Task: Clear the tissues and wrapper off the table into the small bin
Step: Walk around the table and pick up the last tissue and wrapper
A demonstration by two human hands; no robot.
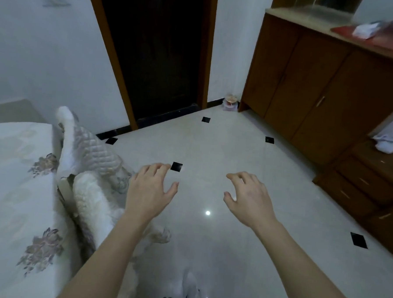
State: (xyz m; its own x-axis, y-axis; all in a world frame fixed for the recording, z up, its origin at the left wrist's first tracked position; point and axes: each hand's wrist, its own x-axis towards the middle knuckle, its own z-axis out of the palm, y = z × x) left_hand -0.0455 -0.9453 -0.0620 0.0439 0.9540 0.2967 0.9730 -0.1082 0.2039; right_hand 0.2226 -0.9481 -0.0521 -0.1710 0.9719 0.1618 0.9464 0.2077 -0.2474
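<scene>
**A:** Where's the small bin [230,103]?
**B:** Far corner of the floor, betw. the dark door [155,55] & the wooden cabinet [308,86], just beside the cabinet's foot. Pale, see-through-looking tub w/ sth beige-pink heaped at the top. Too small to say more.

**A:** Tissues?
**B:** One white crumpled wad [387,145], looks like tissue, lying on top of the low drawer unit [367,180] at far right. Well apart from the bin & from both hands.

**A:** Wrapper?
**B:** Can't pick it out for sure. On the cabinet's pale countertop [311,16] there's a flat red item [379,38] w/ a white packet [365,30] on it. All motion-blurred, any print unreadable.

**A:** Hands?
**B:** Left hand [151,187] & right hand [248,197] both stretched out in front, palms down above the floor, side by side w/ a gap betw. them. Fingers loosely curled, nothing gripped, nothing touched.

**A:** Surfaces?
**B:** Floor [213,149] is glossy pale tile w/ small black diamond insets [176,166]; a light spot reflects betw. the wrists. Cabinet & drawer unit are brown wood, flat fronts, slim metal handles. At left, a bed cover [18,185] w/ a faded floral print, plus a quilted blanket [88,147], diamond-stitched, hanging off the bed edge down to the floor.
</scene>
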